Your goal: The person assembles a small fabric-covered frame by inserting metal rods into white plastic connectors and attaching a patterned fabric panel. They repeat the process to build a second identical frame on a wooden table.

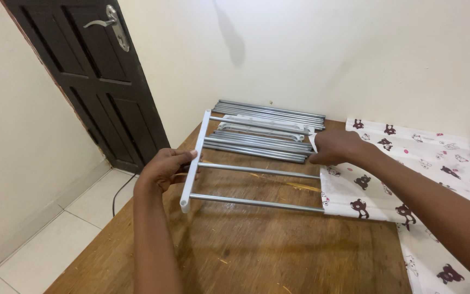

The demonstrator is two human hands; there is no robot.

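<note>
A dark panelled door (96,71) with metal handle (107,23) beside cream wall (354,54)

Both bare forearms reach forward, wrists level. The left hand (165,170) sits toward the table's left edge, fingers curled forward in a closed grip, thumb on the near side. The right hand (337,147) reaches further, toward the far right edge, knuckles up, fingers bent under in a fist-like pinch, its forearm running diagonally from the near right corner.

Cream walls (398,49) all round, dark brown panelled door (99,76) with silver lever handle (107,22) in corner, pale tiled floor (44,239), worn wooden table (278,245).
</note>
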